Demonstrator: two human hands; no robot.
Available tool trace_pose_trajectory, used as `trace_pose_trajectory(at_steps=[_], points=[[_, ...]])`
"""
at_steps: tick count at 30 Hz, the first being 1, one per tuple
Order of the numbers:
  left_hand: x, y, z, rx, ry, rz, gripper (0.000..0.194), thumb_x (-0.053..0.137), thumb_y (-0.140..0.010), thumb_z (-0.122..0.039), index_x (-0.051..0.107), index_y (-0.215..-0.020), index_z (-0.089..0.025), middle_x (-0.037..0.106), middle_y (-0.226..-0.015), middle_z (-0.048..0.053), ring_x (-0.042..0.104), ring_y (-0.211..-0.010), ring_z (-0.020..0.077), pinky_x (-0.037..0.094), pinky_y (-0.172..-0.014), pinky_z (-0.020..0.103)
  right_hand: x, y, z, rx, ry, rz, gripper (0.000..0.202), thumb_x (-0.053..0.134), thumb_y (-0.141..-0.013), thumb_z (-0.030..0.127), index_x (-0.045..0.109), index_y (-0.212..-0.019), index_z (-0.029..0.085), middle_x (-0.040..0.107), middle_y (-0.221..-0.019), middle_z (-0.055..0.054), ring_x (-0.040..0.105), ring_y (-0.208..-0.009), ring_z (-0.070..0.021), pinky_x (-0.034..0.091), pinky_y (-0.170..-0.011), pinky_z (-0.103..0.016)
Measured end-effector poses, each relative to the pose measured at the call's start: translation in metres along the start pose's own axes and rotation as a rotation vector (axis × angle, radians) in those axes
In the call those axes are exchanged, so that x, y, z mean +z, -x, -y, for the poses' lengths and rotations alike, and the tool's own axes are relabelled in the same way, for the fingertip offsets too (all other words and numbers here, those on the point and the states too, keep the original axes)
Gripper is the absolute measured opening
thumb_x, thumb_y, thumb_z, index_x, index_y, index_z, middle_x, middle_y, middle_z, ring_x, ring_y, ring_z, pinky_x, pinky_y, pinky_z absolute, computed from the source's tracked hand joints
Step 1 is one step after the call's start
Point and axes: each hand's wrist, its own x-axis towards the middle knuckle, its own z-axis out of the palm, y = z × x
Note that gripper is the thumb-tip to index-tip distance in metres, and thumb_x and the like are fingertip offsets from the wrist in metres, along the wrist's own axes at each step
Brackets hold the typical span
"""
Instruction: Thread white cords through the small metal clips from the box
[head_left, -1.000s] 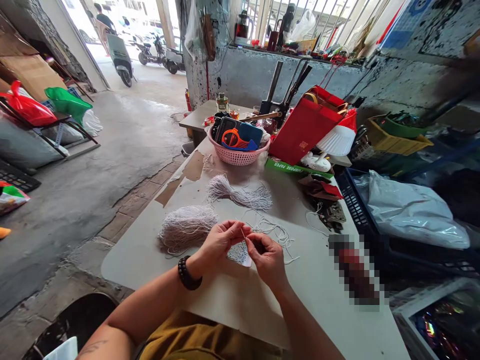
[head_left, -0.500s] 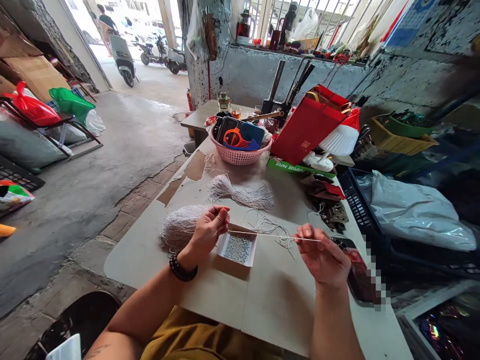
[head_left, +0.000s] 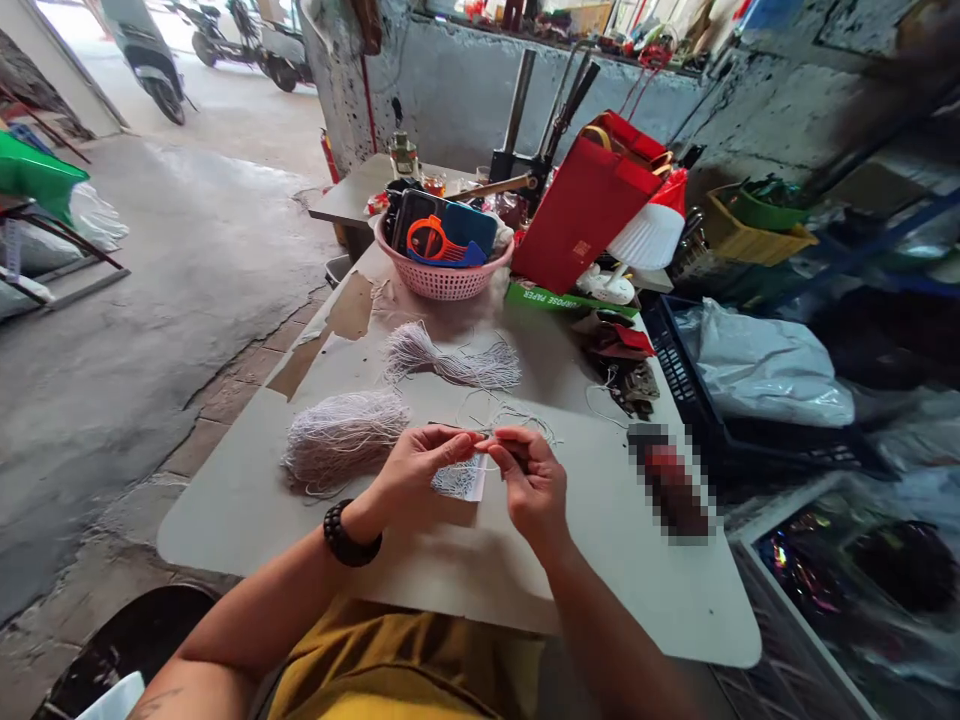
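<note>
My left hand [head_left: 421, 466], with a dark bead bracelet at the wrist, pinches a thin white cord. Its fingertips meet those of my right hand [head_left: 534, 488], which is also closed on the cord. Both hands are over a small open box [head_left: 463, 478] of small metal pieces, partly hidden by my fingers. To the left lies a thick bundle of white cords [head_left: 341, 435]. A second bundle [head_left: 450, 358] is farther back, and some loose cords [head_left: 517, 415] lie just behind my right hand.
A pink basket [head_left: 442, 278] with a phone and an orange-and-blue tool stands at the table's back. Beside it are a red bag [head_left: 589, 205] and a white pleated object [head_left: 651, 232]. A blurred-out item [head_left: 673, 483] lies at the right. A dark crate [head_left: 679, 365] stands beyond the edge.
My right hand has moved left to meet my left hand, and the cord stretched between them is now mostly hidden at the fingertips. The view has shifted, so the table appears farther left.
</note>
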Motion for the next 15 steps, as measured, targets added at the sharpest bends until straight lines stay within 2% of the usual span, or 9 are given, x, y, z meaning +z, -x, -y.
trace_pose_trajectory(at_steps=[3,9,15], points=[[0.0004,0.0009,0.0022,-0.013,0.019,0.010,0.032,0.083,-0.065,-0.043,0.078,-0.082,-0.017,0.078,-0.087,0.008,0.072,-0.082,0.0202,0.056,-0.085,0.035,0.0019,0.0005,-0.0014,0.008,0.057,-0.034,0.014,0.068,-0.083,0.035,0.069,-0.088,0.023,0.075,-0.083,-0.004,0.070,-0.075,-0.0181,0.057,-0.071,-0.032],[0.0003,0.0033,0.0051,-0.007,0.034,-0.004,0.029,0.084,-0.066,-0.040,0.078,-0.082,-0.017,0.078,-0.085,0.007,0.071,-0.078,0.0184,0.056,-0.080,0.031,0.0039,0.0029,0.0027,-0.029,0.227,-0.027,0.013,0.065,-0.084,0.032,0.071,-0.084,0.021,0.072,-0.073,-0.002,0.057,-0.055,-0.0116,0.047,-0.051,-0.025],[0.0018,0.0047,0.0063,-0.028,0.091,0.019,0.026,0.085,-0.066,-0.037,0.079,-0.082,-0.017,0.078,-0.083,0.006,0.071,-0.077,0.0173,0.056,-0.079,0.030,0.0034,0.0015,0.0082,-0.132,0.319,0.044,0.007,0.061,-0.084,0.023,0.066,-0.079,0.021,0.067,-0.073,-0.001,0.055,-0.059,-0.0109,0.047,-0.056,-0.025]])
